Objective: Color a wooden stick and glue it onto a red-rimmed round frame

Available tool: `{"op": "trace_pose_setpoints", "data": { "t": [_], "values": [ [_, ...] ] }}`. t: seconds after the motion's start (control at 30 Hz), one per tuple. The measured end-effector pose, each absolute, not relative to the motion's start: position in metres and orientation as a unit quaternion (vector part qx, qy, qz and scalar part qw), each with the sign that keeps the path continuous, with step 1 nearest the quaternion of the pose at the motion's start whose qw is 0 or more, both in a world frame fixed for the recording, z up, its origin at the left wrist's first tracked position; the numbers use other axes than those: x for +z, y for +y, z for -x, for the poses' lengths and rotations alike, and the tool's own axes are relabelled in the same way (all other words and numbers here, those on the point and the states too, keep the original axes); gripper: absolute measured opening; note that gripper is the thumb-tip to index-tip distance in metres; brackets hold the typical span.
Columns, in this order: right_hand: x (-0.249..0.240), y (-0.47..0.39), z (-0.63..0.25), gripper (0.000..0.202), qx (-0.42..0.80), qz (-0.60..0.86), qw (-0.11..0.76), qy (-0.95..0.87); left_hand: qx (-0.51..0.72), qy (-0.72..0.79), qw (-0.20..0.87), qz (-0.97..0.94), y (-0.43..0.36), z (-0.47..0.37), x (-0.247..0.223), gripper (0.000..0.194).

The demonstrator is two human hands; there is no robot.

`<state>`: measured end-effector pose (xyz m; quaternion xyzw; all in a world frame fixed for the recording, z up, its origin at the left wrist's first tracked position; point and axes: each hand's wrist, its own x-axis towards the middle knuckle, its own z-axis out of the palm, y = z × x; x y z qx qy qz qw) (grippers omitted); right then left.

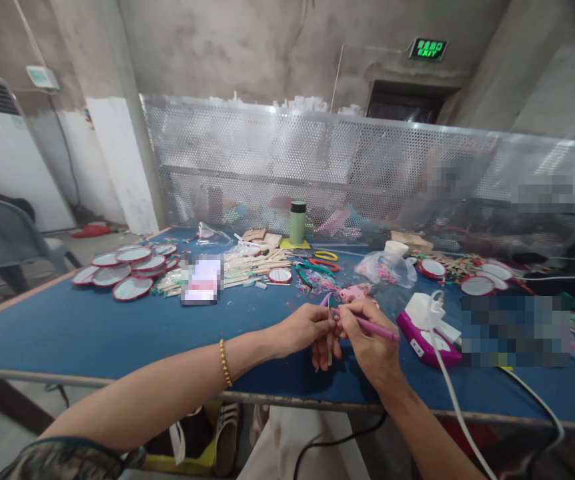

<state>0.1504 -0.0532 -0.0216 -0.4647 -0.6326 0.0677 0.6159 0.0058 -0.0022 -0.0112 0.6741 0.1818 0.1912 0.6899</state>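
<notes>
Near the table's front edge, my left hand (312, 331) is closed on a thin wooden stick (330, 343) held upright, with a small green bit near its top. My right hand (372, 340) grips a pink pen-like tool (378, 329), its front end close to the stick and the left fingertips. The exact contact between tool and stick is too small to make out. Just beyond the hands lie a pink object (355, 292) and tangled coloured strings (321, 283).
Round red-rimmed discs (132, 287) are piled at left, beside wooden sticks (262, 263) and a blurred phone-like item (202, 280). A green bottle (297, 223), pliers (323, 265) and a plastic bag (386, 268) stand behind; a magenta device (425, 340) with a white cable is right.
</notes>
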Motion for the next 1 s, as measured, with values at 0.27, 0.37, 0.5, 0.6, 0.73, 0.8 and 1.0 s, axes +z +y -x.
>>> {"op": "trace_pose_setpoints", "data": {
  "t": [0.27, 0.37, 0.5, 0.6, 0.73, 0.8, 1.0],
  "values": [
    [-0.0213, -0.0528, -0.1505, 0.018, 0.058, 0.469, 0.614, -0.633, 0.19, 0.177, 0.688, -0.678, -0.002, -0.0055, -0.0116, 0.034],
    [-0.0212, -0.0536, -0.15, 0.018, 0.053, 0.467, 0.618, -0.63, 0.195, 0.171, 0.69, -0.676, -0.0022, -0.0054, -0.0114, 0.034],
    [-0.0211, -0.0545, -0.1496, 0.018, 0.049, 0.462, 0.621, -0.631, 0.194, 0.17, 0.688, -0.678, -0.0019, -0.0057, -0.0114, 0.036],
    [-0.0214, -0.0543, -0.1499, 0.018, 0.055, 0.468, 0.614, -0.633, 0.192, 0.175, 0.689, -0.677, -0.0008, -0.0062, -0.0129, 0.037],
    [-0.0222, -0.0537, -0.1501, 0.018, 0.062, 0.472, 0.61, -0.634, 0.192, 0.177, 0.69, -0.675, 0.0001, -0.0066, -0.0149, 0.038],
    [-0.0221, -0.054, -0.1499, 0.018, 0.059, 0.471, 0.612, -0.633, 0.191, 0.18, 0.691, -0.674, -0.0003, -0.0066, -0.0148, 0.038],
    [-0.0194, -0.056, -0.1489, 0.018, 0.047, 0.469, 0.625, -0.622, 0.196, 0.189, 0.692, -0.668, -0.0018, -0.0063, -0.0131, 0.041]
  ]
}}
